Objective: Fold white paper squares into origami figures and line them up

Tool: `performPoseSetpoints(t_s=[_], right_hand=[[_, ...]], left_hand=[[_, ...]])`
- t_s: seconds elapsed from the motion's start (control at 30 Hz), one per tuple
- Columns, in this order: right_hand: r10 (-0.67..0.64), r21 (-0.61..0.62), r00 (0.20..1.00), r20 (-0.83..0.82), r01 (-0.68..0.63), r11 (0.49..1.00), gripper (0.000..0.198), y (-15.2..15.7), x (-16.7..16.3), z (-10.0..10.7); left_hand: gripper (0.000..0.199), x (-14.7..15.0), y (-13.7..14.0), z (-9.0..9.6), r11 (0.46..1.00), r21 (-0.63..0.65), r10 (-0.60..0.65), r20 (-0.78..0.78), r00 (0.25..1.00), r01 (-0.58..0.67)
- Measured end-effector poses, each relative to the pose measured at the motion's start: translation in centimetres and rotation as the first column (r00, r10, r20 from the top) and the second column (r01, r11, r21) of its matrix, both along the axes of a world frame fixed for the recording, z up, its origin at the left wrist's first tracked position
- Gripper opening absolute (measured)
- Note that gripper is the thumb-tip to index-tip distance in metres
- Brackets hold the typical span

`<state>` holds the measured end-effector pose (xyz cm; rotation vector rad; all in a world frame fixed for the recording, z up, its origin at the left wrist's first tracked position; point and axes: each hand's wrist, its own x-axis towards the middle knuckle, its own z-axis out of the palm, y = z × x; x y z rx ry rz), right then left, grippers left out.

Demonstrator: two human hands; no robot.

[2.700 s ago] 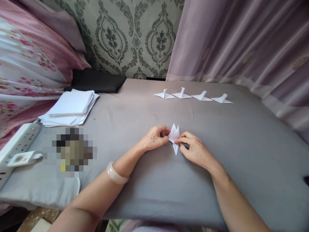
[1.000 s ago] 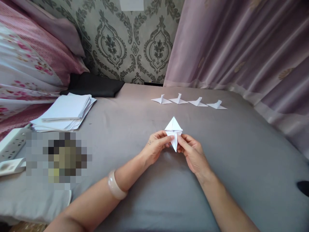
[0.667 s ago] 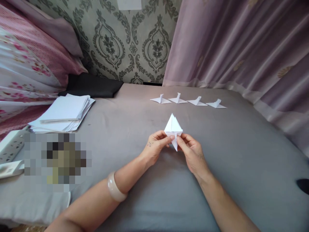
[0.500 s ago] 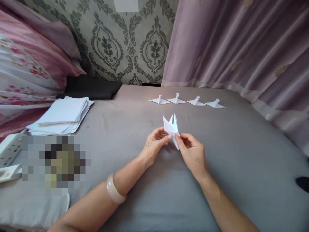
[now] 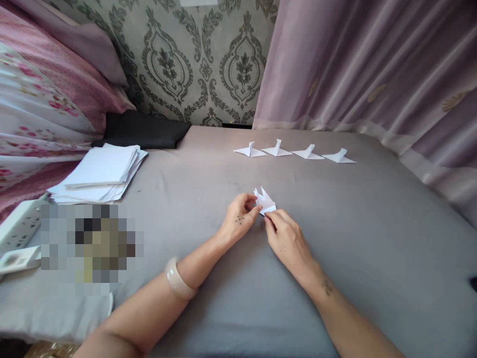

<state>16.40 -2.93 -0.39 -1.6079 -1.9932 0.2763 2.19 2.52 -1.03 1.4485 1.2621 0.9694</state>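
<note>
A small white folded paper figure with pointed tips is held between both hands over the grey cloth. My left hand pinches its left side, thumb in front and fingers behind. At its lower right corner, my right hand grips the paper with the back of the hand turned up, so most of those fingertips are hidden. Beyond the hands, several white folded paper figures stand in a row, each with an upright tip and flat spread sides.
A stack of white paper lies at the left, by a folded black cloth. Nearer are a white power strip and a blurred-out patch. The grey cloth reaches a patterned wall and pink curtains.
The paper figure has been turned and tilted; its tips now point up and left. My right hand has rolled over, its back now upward. The view has shifted slightly.
</note>
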Motion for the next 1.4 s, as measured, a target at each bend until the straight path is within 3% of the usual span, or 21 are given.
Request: performPoseSetpoints(t_s=[0.1,0.27,0.43,0.6,0.73,0.87,0.97,1.13,1.3,1.4], right_hand=[[-0.059,-0.063,0.98,-0.191,0.048,0.997,0.022,0.6,1.4,0.4],[-0.353,-0.224,0.903,-0.245,0.301,0.927,0.024,1.5,4.0,0.7],[-0.412,-0.447,0.858,-0.308,0.252,0.858,0.025,1.8,3.8,-0.3],[-0.38,-0.499,0.847,-0.373,0.162,0.851,0.019,1.7,2.0,-0.6],[-0.295,-0.4,0.924,-0.244,0.181,0.898,0.013,1.4,0.9,-0.1],[-0.182,-0.201,0.982,0.04,0.186,0.962,0.015,0.6,0.4,0.2],[-0.11,-0.148,0.99,0.086,0.122,0.981,0.019,0.1,0.3,0.0],[-0.1,-0.102,0.978,0.183,0.12,0.988,0.027,-0.7,0.0,0.3],[-0.088,-0.03,0.926,0.367,0.107,0.994,0.016,-1.4,-0.4,0.7],[-0.103,0.002,0.919,0.382,0.111,0.994,0.015,-1.2,-0.5,0.6]], left_hand=[[0.022,0.3,0.2,0.4,1.0,0.006,-0.026,-0.108,0.994,0.026],[0.024,0.6,0.4,0.8,1.0,0.006,-0.005,-0.189,0.982,0.007],[0.036,0.7,0.3,0.0,0.993,0.08,-0.069,-0.171,0.983,0.084],[0.054,0.3,1.2,-1.1,0.948,0.24,-0.147,-0.258,0.955,0.21],[0.046,-0.3,2.0,-1.3,0.868,0.382,-0.16,-0.393,0.905,0.319],[0.021,-0.7,2.4,-1.1,0.823,0.384,-0.203,-0.491,0.847,0.419],[0.013,-0.6,2.5,-0.7,0.803,0.378,-0.229,-0.52,0.823,0.461],[0.03,-0.4,2.9,-0.2,0.857,0.326,-0.229,-0.454,0.861,0.4],[0.024,-0.1,3.4,0.2,0.922,0.174,-0.271,-0.346,0.898,0.345],[0.025,0.0,3.7,0.2,0.936,0.11,-0.289,-0.301,0.909,0.334]])
